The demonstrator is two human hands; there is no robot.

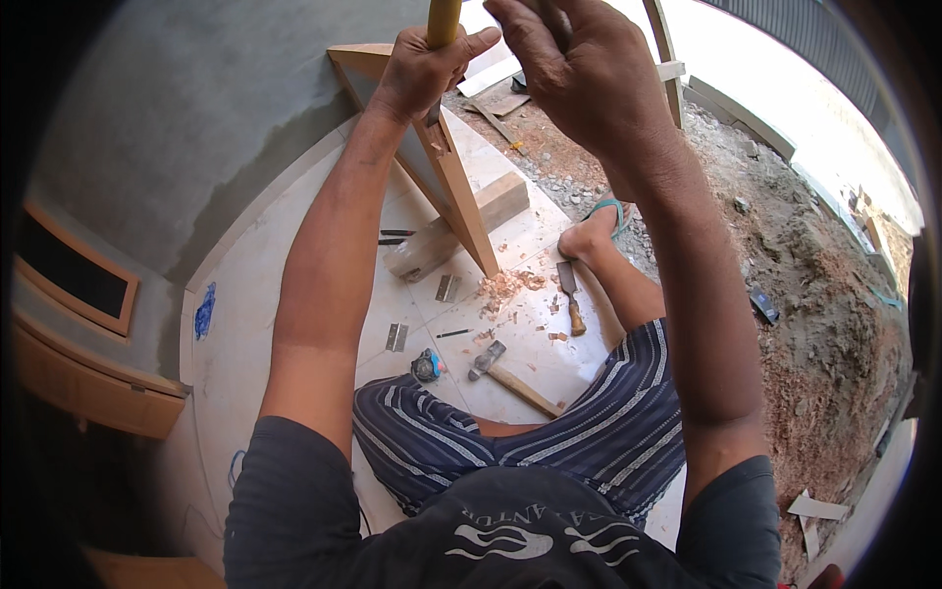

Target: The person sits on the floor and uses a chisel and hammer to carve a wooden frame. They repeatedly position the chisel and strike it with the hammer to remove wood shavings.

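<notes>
- While the left hand (422,74) squeezes a yellow-handled chisel (444,22), I can't tell the right hand's (599,83) grip.
- Just below, the wooden frame (465,211) has a cut (441,139) made.
- Farther below, two hinges (447,288) lie loose, not fixed on.

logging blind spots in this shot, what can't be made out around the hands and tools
All in the head view:
Right hand: partly cut off by the top edge, so its grip is unclear.
Yellow handle in the left hand: upper end cut off by that edge.
Wooden frame: partly hidden behind the left hand.
Thin dark stick: too small to identify.
</notes>
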